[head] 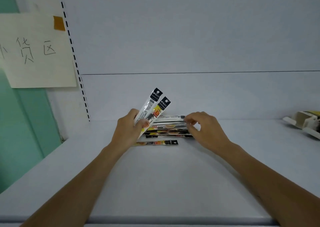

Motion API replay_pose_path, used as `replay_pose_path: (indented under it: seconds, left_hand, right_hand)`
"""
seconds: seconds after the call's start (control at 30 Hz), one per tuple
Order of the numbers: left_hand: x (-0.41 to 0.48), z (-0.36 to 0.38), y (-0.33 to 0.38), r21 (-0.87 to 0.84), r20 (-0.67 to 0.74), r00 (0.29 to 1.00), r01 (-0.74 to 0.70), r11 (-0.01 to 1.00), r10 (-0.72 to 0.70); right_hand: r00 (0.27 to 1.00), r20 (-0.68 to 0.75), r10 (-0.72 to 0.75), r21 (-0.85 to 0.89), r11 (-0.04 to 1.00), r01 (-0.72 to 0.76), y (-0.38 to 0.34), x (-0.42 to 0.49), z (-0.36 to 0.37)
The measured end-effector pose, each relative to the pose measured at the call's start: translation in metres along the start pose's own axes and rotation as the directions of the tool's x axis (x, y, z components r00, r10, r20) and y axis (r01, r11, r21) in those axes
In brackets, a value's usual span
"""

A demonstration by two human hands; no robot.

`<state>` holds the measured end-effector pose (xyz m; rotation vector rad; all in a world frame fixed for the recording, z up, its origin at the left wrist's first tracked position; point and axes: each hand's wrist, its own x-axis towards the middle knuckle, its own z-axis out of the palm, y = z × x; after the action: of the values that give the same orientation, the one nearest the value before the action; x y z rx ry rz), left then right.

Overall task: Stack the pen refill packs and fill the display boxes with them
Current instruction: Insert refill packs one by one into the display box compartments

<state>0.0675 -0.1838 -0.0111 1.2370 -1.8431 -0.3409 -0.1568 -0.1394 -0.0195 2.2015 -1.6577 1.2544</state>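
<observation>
Stacking step: our left hand (128, 129) grips two refill packs (153, 108), tips toward 1 o'clock. Our right hand (205, 128) curls at the 3 o'clock end of the pile (168, 129); we cannot confirm a pinch. Next, we separate one pack cleanly. The display box (302, 122) lies well apart at 3 o'clock

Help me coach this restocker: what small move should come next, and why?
Probably lift the top pack off the loose pile of black-and-yellow plastic refill packs with the right hand, which curls at its right end, and add it to the two packs that the left hand grips. Most packs lie unstacked.
</observation>
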Motion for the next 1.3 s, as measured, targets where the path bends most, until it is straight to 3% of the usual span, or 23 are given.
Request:
replay_pose_path:
  seconds: [0.17,0.27,0.4,0.5,0.6,0.7,0.83,0.9,1.0,1.07,1.17,1.23,1.3]
  left_hand:
    - [-0.007,-0.004,0.004,0.034,0.129,0.990,-0.059,0.998,0.054]
    - [-0.013,-0.005,0.004,0.113,0.275,0.956,-0.139,0.984,0.103]
    - [-0.017,-0.003,0.005,0.327,0.355,0.929,-0.225,0.918,0.101]
    - [-0.021,-0.003,0.013,0.326,0.332,0.940,-0.190,0.926,0.076]
    - [-0.023,0.000,0.016,0.408,0.247,0.957,-0.244,0.880,0.151]
    - [-0.024,-0.001,0.018,0.324,0.143,0.966,-0.250,0.912,0.214]
    - [-0.028,0.005,0.018,0.081,0.194,0.962,-0.212,0.974,0.193]
    - [-0.030,0.010,0.018,0.021,0.186,0.963,-0.202,0.979,0.194]
    - [-0.029,0.014,0.023,-0.056,0.166,0.965,-0.198,0.979,0.205]
    - [-0.030,0.014,0.030,-0.149,0.152,0.969,-0.171,0.974,0.194]
    - [-0.032,0.018,0.040,-0.199,0.224,0.953,-0.160,0.967,0.204]
    - [-0.034,0.019,0.042,-0.102,0.271,0.943,-0.169,0.980,0.191]
    - [-0.035,0.014,0.045,0.034,0.293,0.942,-0.180,0.983,0.162]
  right_hand:
    - [0.926,0.358,-0.122,-0.053,0.987,0.150,-0.019,-0.008,0.014]
    - [0.899,0.420,-0.123,-0.118,0.975,0.188,-0.022,-0.006,0.016]
    - [0.933,0.336,-0.131,-0.164,0.967,0.195,-0.019,-0.008,0.006]
    - [0.971,0.165,-0.174,-0.080,0.979,0.189,-0.009,-0.009,0.000]
    - [0.971,0.037,-0.234,-0.066,0.969,0.236,-0.004,-0.006,-0.004]
    - [0.963,-0.009,-0.270,-0.067,0.961,0.269,-0.006,-0.005,-0.004]
    - [0.944,-0.105,-0.312,-0.109,0.947,0.301,-0.010,-0.004,-0.001]
    - [0.952,-0.168,-0.257,-0.091,0.965,0.245,-0.013,-0.003,0.000]
    - [0.977,-0.208,-0.035,0.064,0.997,0.050,-0.022,-0.004,0.000]
    - [0.993,-0.104,0.063,0.184,0.982,-0.043,-0.033,-0.005,-0.001]
    - [0.975,0.204,0.085,0.423,0.891,-0.166,-0.052,-0.001,-0.002]
    - [0.935,0.339,0.101,0.509,0.816,-0.273,-0.059,0.002,-0.002]
    - [0.930,0.336,0.146,0.508,0.804,-0.310,-0.056,0.009,-0.004]
